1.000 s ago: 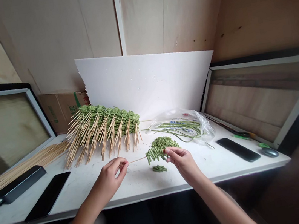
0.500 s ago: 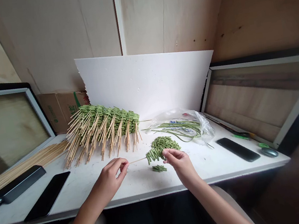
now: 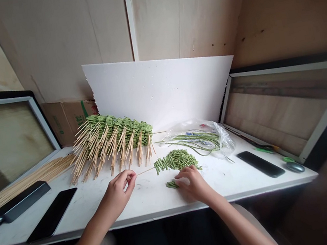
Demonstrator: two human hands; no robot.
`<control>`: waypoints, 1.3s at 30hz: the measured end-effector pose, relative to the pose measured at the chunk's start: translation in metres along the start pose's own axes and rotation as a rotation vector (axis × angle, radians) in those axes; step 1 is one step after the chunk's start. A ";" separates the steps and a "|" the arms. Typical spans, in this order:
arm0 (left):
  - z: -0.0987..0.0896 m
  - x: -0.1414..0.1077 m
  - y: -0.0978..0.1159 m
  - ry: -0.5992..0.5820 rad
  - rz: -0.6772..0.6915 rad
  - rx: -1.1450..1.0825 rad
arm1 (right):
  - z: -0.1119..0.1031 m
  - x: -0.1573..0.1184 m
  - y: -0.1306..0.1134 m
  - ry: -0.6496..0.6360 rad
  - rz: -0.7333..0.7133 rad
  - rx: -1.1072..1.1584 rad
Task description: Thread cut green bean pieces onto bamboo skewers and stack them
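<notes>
My left hand (image 3: 121,188) pinches the bare end of a thin wooden skewer (image 3: 145,171). Cut green bean pieces (image 3: 164,164) are threaded side by side along its far part, which overlaps a pile of loose green bean pieces (image 3: 185,157) on the table. Just in front, my right hand (image 3: 192,182) has its fingers curled together at a small heap of bean pieces (image 3: 171,184). Its fingertips touch the heap's right side; what they pinch, if anything, is hidden.
Filled bean skewers (image 3: 121,131) lie stacked at the back left, beside bare skewers (image 3: 35,179). Long beans (image 3: 197,139) lie on a clear plastic bag (image 3: 224,137). Phones (image 3: 52,214) (image 3: 260,163), a black box (image 3: 23,201) and a mouse (image 3: 294,166) rest on the white table (image 3: 152,208).
My right hand has left the threaded beans and come down to the small heap. My left hand has shifted slightly left and up with the skewer, whose loaded part now sits nearer the large pile.
</notes>
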State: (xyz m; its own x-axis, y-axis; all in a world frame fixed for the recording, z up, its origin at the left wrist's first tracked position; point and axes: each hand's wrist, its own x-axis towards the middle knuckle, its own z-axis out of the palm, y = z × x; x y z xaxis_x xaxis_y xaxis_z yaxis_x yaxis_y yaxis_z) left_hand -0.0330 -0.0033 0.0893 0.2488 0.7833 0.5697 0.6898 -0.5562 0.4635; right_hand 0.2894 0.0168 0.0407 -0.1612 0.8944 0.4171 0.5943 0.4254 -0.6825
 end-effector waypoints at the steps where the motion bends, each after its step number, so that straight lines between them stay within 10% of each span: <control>1: 0.000 0.000 0.000 -0.005 0.000 -0.001 | 0.002 -0.001 0.002 -0.005 -0.008 0.004; 20: 0.000 -0.001 0.001 -0.050 -0.033 -0.019 | 0.016 -0.002 0.008 0.063 -0.013 0.096; 31: -0.004 0.000 0.008 -0.016 -0.021 -0.025 | -0.012 0.008 -0.010 0.020 0.447 1.204; 39: -0.005 0.000 0.018 -0.053 0.002 -0.041 | -0.007 0.006 -0.023 -0.001 0.461 1.371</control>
State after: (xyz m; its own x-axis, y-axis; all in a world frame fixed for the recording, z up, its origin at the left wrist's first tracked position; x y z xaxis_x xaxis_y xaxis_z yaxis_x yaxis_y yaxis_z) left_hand -0.0242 -0.0142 0.1012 0.2870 0.7952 0.5342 0.6611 -0.5679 0.4903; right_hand 0.2807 0.0113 0.0631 -0.1686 0.9857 0.0051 -0.6160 -0.1013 -0.7812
